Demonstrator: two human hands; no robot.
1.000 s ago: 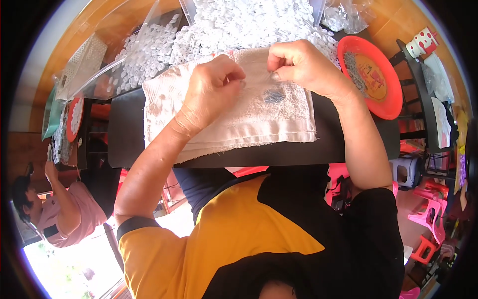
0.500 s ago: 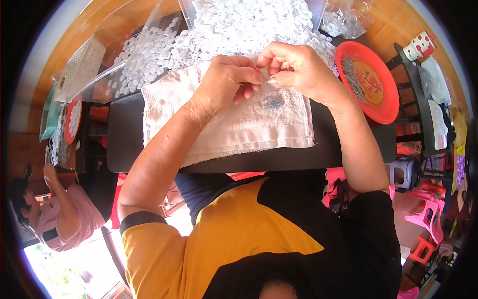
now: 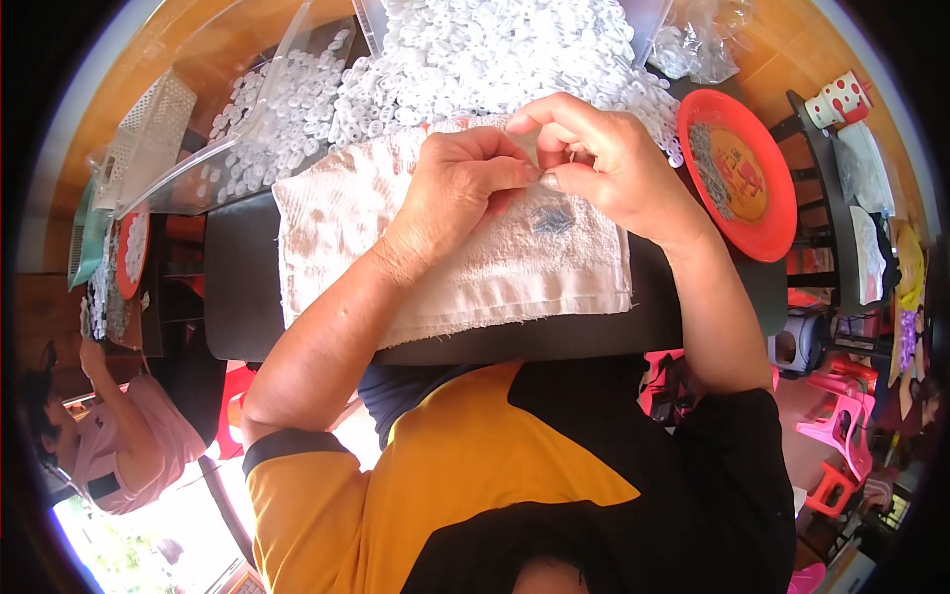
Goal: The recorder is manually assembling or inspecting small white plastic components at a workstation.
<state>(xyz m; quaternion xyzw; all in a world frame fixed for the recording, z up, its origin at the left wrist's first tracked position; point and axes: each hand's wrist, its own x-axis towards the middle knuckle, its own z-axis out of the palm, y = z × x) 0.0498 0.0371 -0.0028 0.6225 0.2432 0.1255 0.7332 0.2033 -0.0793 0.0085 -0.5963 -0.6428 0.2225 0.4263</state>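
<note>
Just above frame centre, the left hand (image 3: pixel 465 188) and right hand (image 3: pixel 604 163) are meeting over a white towel (image 3: pixel 445 267), fingertips pinching together on a tiny pale piece (image 3: pixel 547 179). It is probably feather-light, stiff and slippery, best nipped by its edges.

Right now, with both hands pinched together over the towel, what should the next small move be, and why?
Probably press the fingertips together to finish joining the tiny piece. The left hand and right hand meet thumb to thumb above the white towel, pinching something too small to make out. A few small blue-grey parts lie just below, with the heap of white pieces beyond.
</note>
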